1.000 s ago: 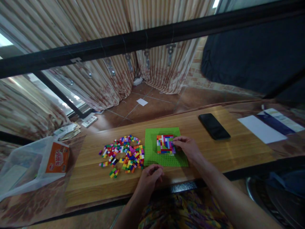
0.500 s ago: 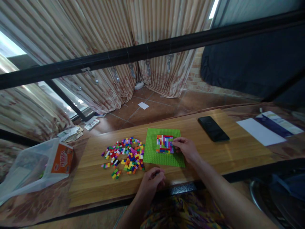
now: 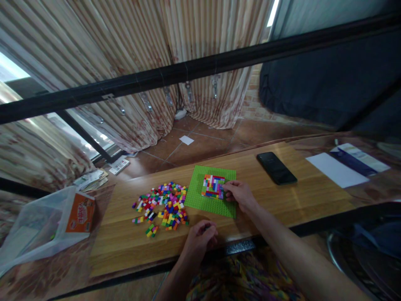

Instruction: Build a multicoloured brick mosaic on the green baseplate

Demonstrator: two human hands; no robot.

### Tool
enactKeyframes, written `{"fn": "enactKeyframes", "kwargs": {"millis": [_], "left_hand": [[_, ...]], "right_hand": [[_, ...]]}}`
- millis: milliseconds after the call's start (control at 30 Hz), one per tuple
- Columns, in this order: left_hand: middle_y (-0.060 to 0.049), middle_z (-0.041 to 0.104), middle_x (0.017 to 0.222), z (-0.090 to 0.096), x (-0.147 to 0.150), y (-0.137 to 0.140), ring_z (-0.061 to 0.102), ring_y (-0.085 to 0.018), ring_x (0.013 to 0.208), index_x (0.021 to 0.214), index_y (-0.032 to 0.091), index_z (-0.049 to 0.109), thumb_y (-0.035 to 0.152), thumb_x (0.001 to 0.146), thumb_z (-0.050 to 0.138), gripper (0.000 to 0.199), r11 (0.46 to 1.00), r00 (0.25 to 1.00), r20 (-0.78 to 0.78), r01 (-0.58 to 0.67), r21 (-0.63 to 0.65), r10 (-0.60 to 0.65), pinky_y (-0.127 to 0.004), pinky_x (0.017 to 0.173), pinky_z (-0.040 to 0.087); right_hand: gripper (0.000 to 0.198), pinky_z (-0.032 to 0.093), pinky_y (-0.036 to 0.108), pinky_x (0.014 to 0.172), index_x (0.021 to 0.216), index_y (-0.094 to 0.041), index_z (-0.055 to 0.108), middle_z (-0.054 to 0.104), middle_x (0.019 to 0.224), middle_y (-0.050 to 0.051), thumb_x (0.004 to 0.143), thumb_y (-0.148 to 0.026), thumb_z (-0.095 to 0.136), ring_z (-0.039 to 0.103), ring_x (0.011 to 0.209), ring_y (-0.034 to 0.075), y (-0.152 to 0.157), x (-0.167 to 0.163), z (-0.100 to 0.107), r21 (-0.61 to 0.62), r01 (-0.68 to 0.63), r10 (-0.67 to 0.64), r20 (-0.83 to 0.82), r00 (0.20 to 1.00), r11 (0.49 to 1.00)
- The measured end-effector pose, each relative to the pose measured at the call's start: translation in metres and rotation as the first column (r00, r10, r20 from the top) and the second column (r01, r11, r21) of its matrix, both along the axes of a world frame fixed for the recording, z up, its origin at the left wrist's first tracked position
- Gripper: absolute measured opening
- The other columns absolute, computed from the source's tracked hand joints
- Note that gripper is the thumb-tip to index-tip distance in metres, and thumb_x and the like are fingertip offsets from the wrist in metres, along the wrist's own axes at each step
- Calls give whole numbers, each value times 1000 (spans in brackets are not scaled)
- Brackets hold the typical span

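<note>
- Striped beige curtains (image 3: 131, 54) hang behind a long wooden tabletop (image 3: 300, 196), with a black metal bar (image 3: 200, 69) crossing the view above it and terracotta floor tiles beyond.
- On the tabletop lies a flat square green studded baseplate (image 3: 196, 196), and on its far right part sits a small block of multicoloured plastic bricks (image 3: 212, 186) pressed together.
- The person's right hand (image 3: 239, 195) rests on the baseplate's right side, fingertips pinched against the right edge of the brick block.
- The left hand (image 3: 200, 238) lies near the table's front edge, just before the baseplate, its fingers curled in; whether they enclose a brick cannot be told from this angle.
- Just left of the baseplate spreads a loose heap of small coloured bricks (image 3: 163, 205).
- A black smartphone (image 3: 276, 168) lies face up to the right, well apart from the baseplate.
- Farther right sit a white sheet of paper (image 3: 336, 170) and a dark blue booklet (image 3: 355, 162).
- At far left is a clear plastic bag with an orange carton (image 3: 79, 213).
</note>
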State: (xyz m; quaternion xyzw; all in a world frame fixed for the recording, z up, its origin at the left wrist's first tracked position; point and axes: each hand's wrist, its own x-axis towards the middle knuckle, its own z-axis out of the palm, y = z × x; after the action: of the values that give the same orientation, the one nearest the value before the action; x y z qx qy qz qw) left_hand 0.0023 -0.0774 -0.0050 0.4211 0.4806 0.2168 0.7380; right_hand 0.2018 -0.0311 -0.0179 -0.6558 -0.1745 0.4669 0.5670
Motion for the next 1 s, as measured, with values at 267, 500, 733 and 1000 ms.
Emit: {"fn": "enactKeyframes", "kwargs": {"millis": [267, 500, 733, 1000], "left_hand": [[-2, 62, 73, 1, -1, -4, 54, -9, 60, 85, 13, 65, 49, 64, 78, 44, 991, 993, 33, -112, -72, 115, -20, 55, 40], [-13, 68, 105, 14, 10, 7, 65, -21, 97, 104, 13, 64, 52, 74, 73, 51, 955, 926, 266, -219, -199, 268, -32, 88, 50], [-13, 64, 124, 29, 30, 21, 59, -21, 114, 118, 15, 61, 52, 86, 59, 49, 962, 899, 384, -120, -246, 210, -32, 98, 45], [-15, 62, 124, 25, 31, 23, 61, -25, 107, 128, 16, 55, 56, 86, 55, 58, 997, 966, 255, -49, 56, 34, -41, 95, 47]], "right_hand": [[29, 46, 23, 46, 64, -18, 64, 60, 55, -2, 53, -40, 80, 51, 48, 10, -11, 3, 0, 104, 27, -30, 34, 999, 994], [16, 51, 31, 74, 91, -24, 72, 70, 90, 3, 81, -33, 63, 64, 81, 18, -66, -29, 13, 201, -403, 254, 514, 820, 893], [19, 52, 36, 84, 103, -28, 69, 64, 105, 6, 87, -26, 58, 62, 98, 21, -76, -36, 18, 176, -496, 225, 730, 645, 851], [12, 51, 36, 85, 94, -24, 66, 67, 102, 7, 89, -31, 57, 62, 97, 21, -72, -24, 11, 187, -415, 108, 799, 591, 890]]}}
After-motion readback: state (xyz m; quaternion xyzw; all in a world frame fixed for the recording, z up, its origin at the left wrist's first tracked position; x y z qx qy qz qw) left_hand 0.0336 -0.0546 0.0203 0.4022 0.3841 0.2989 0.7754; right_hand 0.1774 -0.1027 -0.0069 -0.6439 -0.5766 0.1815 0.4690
